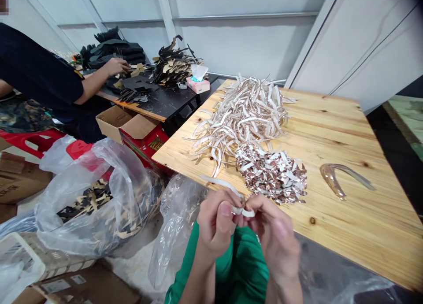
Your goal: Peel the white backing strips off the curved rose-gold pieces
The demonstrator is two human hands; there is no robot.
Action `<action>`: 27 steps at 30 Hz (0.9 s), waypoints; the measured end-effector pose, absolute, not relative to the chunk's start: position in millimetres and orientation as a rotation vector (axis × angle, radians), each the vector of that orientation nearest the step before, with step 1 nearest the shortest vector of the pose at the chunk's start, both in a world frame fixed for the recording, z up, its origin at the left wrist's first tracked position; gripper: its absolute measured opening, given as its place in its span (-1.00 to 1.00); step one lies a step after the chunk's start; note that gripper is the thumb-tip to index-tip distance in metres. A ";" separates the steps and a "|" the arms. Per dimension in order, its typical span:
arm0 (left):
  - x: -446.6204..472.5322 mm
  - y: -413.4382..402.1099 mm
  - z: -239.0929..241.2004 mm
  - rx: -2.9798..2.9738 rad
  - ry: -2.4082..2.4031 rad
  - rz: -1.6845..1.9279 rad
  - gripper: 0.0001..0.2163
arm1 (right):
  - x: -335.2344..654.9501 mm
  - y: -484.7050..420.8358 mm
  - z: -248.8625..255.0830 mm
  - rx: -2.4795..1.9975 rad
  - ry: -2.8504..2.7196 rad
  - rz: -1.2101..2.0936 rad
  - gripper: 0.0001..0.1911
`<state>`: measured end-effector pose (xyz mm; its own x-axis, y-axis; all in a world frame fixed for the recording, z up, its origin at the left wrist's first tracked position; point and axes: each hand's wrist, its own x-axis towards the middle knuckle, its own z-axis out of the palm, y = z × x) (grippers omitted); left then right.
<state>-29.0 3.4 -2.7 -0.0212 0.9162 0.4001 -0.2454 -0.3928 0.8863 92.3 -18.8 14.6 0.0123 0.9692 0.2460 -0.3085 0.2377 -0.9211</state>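
Note:
My left hand [216, 222] and my right hand [274, 233] are both pinched on one curved white strip [228, 190] held just below the near edge of the wooden table [346, 132]. On the table lies a big pile of long white curved strips [243, 114]. In front of it sits a smaller heap of short shiny copper-and-white pieces [271, 172]. A clear curved plastic piece [333, 178] lies alone to the right. My green trousers [244, 268] show under my hands.
A clear plastic bag [99, 198] with dark and tan cut pieces stands on the floor at left, another bag [172, 224] beside my knee. A person in dark clothing [39, 75] works at a black table [165, 99] with dark cutouts, a tissue box [198, 83], cardboard boxes [122, 123].

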 end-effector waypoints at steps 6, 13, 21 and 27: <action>-43.5 12.7 -8.1 1.703 0.715 1.545 -0.53 | 89.4 -29.3 13.4 -0.980 -1.349 1.013 -0.70; -35.7 19.4 -22.6 1.757 0.624 1.507 -0.60 | 91.6 -34.6 12.5 -0.941 -1.332 1.007 -0.68; -15.6 4.8 -19.0 1.399 0.644 1.562 -0.52 | 94.1 -34.3 11.2 -0.793 -1.209 1.026 -0.69; -6.9 -2.0 -13.9 1.178 0.599 1.578 -0.47 | 94.8 -33.2 14.1 -0.701 -1.145 1.105 -0.64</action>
